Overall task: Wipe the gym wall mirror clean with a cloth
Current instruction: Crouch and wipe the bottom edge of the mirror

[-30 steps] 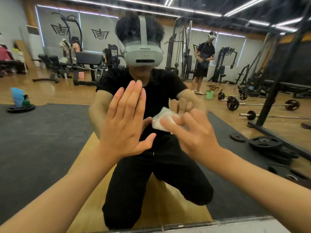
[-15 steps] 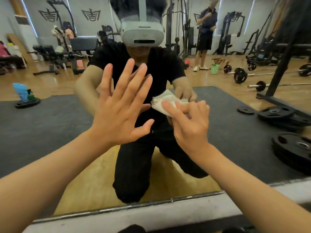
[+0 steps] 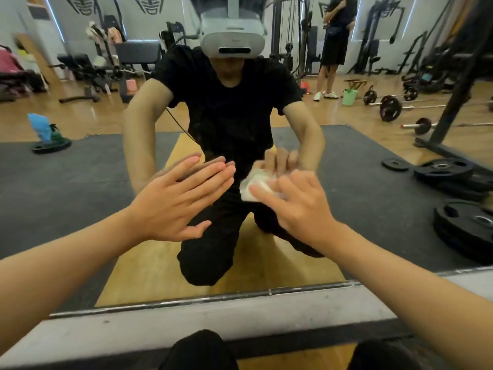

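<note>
Single view: wide-angle camera on wearer's head, facing forward and down, close to mirror. Glass fills upper three quarters of frame; lower rail crosses bottom quarter. Forearms enter from lower corners; knees at bottom edge.

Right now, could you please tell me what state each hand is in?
The left hand is open, flat against the mirror.
The right hand is open, pressing the white cloth onto the mirror.
</note>
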`<action>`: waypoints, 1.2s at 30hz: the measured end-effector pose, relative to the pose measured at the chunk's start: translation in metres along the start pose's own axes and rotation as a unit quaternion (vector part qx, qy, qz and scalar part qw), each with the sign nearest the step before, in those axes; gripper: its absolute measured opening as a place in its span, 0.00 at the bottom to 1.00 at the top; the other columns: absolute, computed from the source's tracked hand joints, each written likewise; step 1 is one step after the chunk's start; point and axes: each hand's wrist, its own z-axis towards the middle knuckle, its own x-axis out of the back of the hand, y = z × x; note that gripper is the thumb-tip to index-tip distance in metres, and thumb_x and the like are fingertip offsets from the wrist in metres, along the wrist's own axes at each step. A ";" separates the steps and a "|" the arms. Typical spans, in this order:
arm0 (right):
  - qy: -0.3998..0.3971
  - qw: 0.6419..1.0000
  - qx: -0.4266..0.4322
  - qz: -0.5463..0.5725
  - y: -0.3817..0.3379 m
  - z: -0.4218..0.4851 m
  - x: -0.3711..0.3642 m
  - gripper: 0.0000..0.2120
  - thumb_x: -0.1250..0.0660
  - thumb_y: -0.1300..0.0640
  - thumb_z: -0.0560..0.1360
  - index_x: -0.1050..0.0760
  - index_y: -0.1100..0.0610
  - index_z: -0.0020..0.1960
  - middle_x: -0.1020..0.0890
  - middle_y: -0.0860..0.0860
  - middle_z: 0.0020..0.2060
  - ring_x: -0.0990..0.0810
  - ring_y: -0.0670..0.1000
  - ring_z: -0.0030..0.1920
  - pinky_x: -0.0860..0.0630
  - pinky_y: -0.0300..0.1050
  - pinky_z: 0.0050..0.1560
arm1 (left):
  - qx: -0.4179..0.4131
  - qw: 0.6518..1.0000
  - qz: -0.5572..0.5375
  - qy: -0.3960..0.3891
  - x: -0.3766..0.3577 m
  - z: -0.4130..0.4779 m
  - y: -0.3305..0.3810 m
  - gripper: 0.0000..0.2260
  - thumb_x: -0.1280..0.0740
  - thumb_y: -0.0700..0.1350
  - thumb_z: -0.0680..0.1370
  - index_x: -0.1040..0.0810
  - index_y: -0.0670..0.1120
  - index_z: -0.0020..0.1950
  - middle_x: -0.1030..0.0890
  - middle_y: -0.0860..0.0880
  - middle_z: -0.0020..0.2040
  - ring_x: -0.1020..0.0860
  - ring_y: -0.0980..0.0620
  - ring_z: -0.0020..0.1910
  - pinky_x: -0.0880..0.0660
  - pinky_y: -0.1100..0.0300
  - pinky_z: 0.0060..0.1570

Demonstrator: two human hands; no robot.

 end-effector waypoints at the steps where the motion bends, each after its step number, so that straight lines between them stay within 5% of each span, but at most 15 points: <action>1: 0.028 0.999 -0.035 -0.011 0.009 0.024 0.006 0.13 0.32 0.68 0.79 0.14 0.56 0.57 0.25 0.56 0.38 0.33 0.55 0.42 0.36 0.51 0.42 | 0.004 1.000 0.003 0.003 -0.001 0.000 0.000 0.38 0.49 0.63 0.84 0.48 0.38 0.86 0.49 0.39 0.86 0.49 0.41 0.86 0.59 0.43 0.84; 5: 0.097 0.989 -0.109 -0.027 0.014 0.071 0.000 0.12 0.31 0.67 0.79 0.14 0.55 0.57 0.23 0.57 0.37 0.33 0.56 0.44 0.32 0.53 0.41 | 0.007 1.000 0.009 0.024 -0.004 -0.001 0.002 0.39 0.51 0.64 0.84 0.46 0.36 0.85 0.48 0.37 0.86 0.48 0.41 0.85 0.57 0.43 0.84; 10: 0.095 0.988 -0.121 0.021 -0.038 -0.011 -0.035 0.11 0.33 0.63 0.83 0.15 0.58 0.62 0.20 0.57 0.38 0.33 0.54 0.42 0.31 0.51 0.39 | -0.042 0.998 0.001 0.048 -0.014 -0.011 -0.001 0.37 0.50 0.63 0.85 0.39 0.36 0.83 0.39 0.38 0.83 0.44 0.35 0.83 0.55 0.38 0.83; 14: 0.077 0.990 -0.117 0.024 -0.068 -0.062 -0.055 0.14 0.26 0.62 0.79 0.18 0.55 0.65 0.24 0.51 0.49 0.32 0.53 0.42 0.30 0.50 0.39 | -0.107 0.993 0.004 0.040 -0.020 -0.023 -0.001 0.35 0.46 0.61 0.84 0.36 0.37 0.82 0.38 0.36 0.82 0.42 0.36 0.82 0.53 0.36 0.82; 21: -0.183 0.979 0.053 0.070 -0.077 -0.153 -0.040 0.18 0.25 0.62 0.77 0.21 0.56 0.65 0.21 0.54 0.51 0.26 0.54 0.47 0.29 0.49 0.49 | -0.087 0.995 0.036 0.023 -0.019 -0.022 0.004 0.36 0.47 0.62 0.84 0.42 0.41 0.85 0.42 0.40 0.85 0.44 0.41 0.84 0.52 0.39 0.82; 24: -0.043 0.997 -0.039 0.046 -0.052 -0.086 -0.026 0.13 0.28 0.65 0.79 0.18 0.57 0.62 0.26 0.55 0.43 0.30 0.54 0.42 0.34 0.51 0.43 | -0.080 0.994 0.065 0.023 -0.019 -0.021 0.005 0.36 0.48 0.63 0.84 0.42 0.41 0.86 0.42 0.40 0.85 0.43 0.42 0.84 0.51 0.40 0.82; 28: 0.119 0.977 -0.175 0.009 -0.010 -0.002 -0.016 0.10 0.29 0.67 0.80 0.13 0.57 0.57 0.23 0.58 0.36 0.33 0.55 0.43 0.38 0.50 0.43 | -0.070 0.995 0.066 0.033 -0.021 -0.021 0.007 0.36 0.48 0.63 0.85 0.41 0.41 0.85 0.39 0.40 0.84 0.42 0.42 0.83 0.50 0.40 0.81; 32: 0.096 0.982 -0.157 0.036 -0.050 -0.050 -0.042 0.11 0.28 0.63 0.81 0.16 0.56 0.62 0.26 0.53 0.47 0.33 0.54 0.43 0.34 0.51 0.41 | -0.064 0.994 0.077 0.038 -0.024 -0.022 0.007 0.37 0.48 0.64 0.84 0.41 0.40 0.85 0.41 0.41 0.85 0.43 0.42 0.83 0.51 0.41 0.81; 36: -0.009 0.994 -0.075 0.079 -0.094 -0.149 -0.069 0.16 0.25 0.61 0.79 0.21 0.55 0.65 0.21 0.53 0.49 0.29 0.53 0.45 0.30 0.49 0.45 | -0.063 0.993 0.088 0.041 -0.024 -0.022 0.010 0.37 0.45 0.64 0.84 0.40 0.41 0.85 0.38 0.42 0.84 0.41 0.43 0.83 0.49 0.41 0.80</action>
